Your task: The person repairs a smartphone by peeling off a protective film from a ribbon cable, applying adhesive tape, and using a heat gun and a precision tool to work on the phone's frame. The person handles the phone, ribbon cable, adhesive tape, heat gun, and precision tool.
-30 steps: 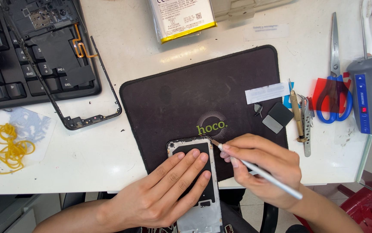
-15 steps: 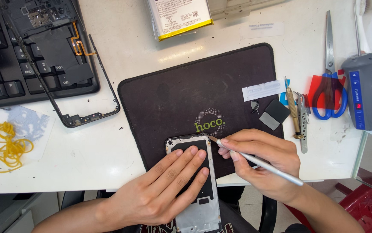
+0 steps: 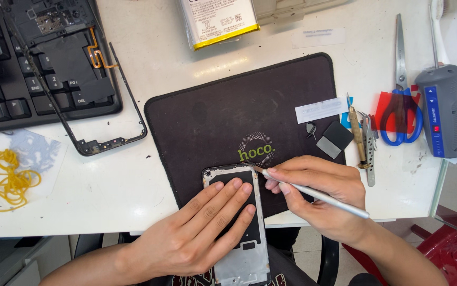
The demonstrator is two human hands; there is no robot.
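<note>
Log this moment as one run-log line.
left hand: flat on phone frame | right hand: holds metal tool, tip at frame's top edge | base: dark mat

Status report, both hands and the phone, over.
Left hand flat on phone frame. Right hand holds thin metal tool, tip at frame's top corner. Nothing blocking.
</note>
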